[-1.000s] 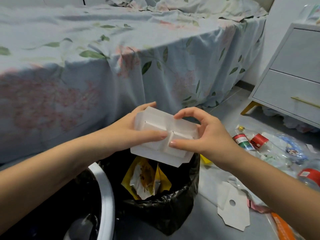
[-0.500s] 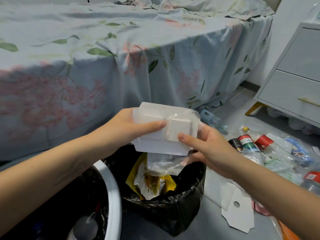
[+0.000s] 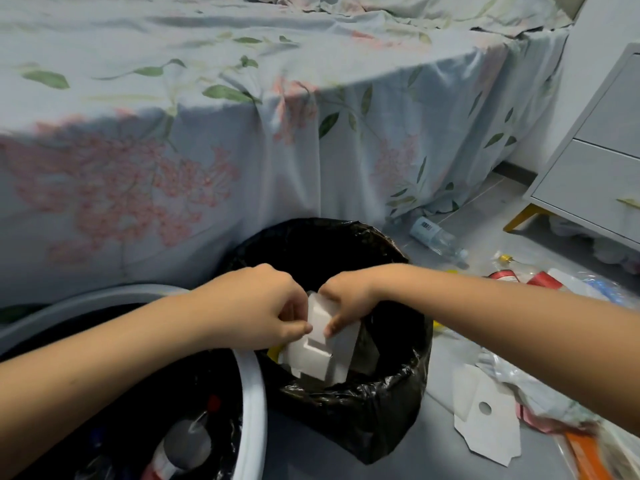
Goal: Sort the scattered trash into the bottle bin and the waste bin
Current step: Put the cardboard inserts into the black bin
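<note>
A folded white plastic packaging tray (image 3: 323,351) hangs partly inside the black-bagged waste bin (image 3: 408,386). My left hand (image 3: 256,306) pinches its left edge and my right hand (image 3: 346,299) pinches its top right, both over the bin's mouth. Beside it at the lower left stands the white-rimmed bottle bin (image 3: 254,403), lined in black, with a dark bottle (image 3: 183,448) inside. A clear bottle (image 3: 438,239) lies on the floor behind the waste bin. More bottles with red labels (image 3: 509,275) lie at the right.
A bed with a floral sheet (image 3: 242,150) fills the back. A white nightstand (image 3: 595,174) stands at the right. White cardboard pieces (image 3: 485,427), plastic wrappers and an orange packet (image 3: 585,455) are scattered on the grey floor at the right.
Both hands have folded the white tray and brought it down from chest height into the mouth of the waste bin. The view has tilted downward.
</note>
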Available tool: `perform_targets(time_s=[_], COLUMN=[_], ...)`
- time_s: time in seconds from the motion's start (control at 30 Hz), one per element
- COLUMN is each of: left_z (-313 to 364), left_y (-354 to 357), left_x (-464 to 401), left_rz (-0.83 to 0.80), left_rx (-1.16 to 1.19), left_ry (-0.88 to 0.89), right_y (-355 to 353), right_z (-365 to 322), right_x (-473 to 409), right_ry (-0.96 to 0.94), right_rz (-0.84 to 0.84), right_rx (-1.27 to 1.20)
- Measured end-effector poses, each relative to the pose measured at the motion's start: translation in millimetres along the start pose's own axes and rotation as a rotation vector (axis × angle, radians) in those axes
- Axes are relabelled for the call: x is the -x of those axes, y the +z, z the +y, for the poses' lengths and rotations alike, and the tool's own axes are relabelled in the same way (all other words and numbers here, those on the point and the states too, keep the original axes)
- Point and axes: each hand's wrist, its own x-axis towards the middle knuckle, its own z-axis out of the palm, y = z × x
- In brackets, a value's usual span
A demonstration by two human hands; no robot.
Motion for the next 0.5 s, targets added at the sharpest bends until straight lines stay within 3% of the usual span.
perform_targets(time_s=[0.17,0.23,0.3,0.47,0.5], left_z=[0.7,2.9,7.2,26.4,31.6], left_y=[13.0,15.7,17.7,20.8,21.4], left_x=[3.3,1.9,-0.5,2.4,4.4], left_rz=[-0.035,-0.045,-0.028,0.023,0.007], left_rx=[-0.082,-0.076,-0.065,-0.020,0.011], left_ry=[0.057,0.078,0.112,0.169,0.170], right_y=[24.7,15.7,-2.4,-19.5,-10.6], right_z=[-0.6,0.5,5.8,50.7,66.3], right_x=[-15.9,-8.2,9.1,76.0,87.8], right_ry=[0.124,0.132,0.118,0.149,0.186], right_rz=[-0.077,-0.021,0.192,0.991,1.086], right_rx=[0.088,0.147,0.133,-0.192,-0.252])
